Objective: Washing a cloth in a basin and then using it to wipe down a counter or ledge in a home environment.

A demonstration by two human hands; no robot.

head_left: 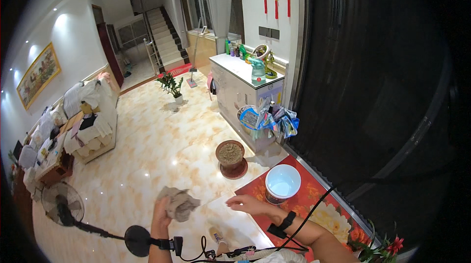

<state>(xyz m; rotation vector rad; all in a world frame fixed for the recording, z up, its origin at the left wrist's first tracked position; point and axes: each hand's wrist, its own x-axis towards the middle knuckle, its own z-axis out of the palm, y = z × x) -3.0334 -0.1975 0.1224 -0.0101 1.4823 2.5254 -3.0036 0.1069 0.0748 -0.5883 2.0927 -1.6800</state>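
My left hand [160,213] grips a crumpled grey-beige cloth [182,204], which hangs over the tiled floor. To its right, my right hand [247,204] reaches inward with fingers stretched out and nothing visible in them. Just beyond that hand stands a white bucket [268,190] with a pale bluish inside; it looks to contain water. The bucket rests on a red floral mat [252,184]. Ahead of both hands, a brown flowerpot [220,161] full of soil sits on a reddish saucer [239,172]. Neither hand touches the bucket or the pot.
A white cabinet [230,91] bears bottles and a spray bottle [258,74]. Bags hang at its near end. A dark screen [373,91] lines the right. At left are a fan [63,203] and a covered sofa [98,130]. A black cable [314,209] crosses my right forearm.
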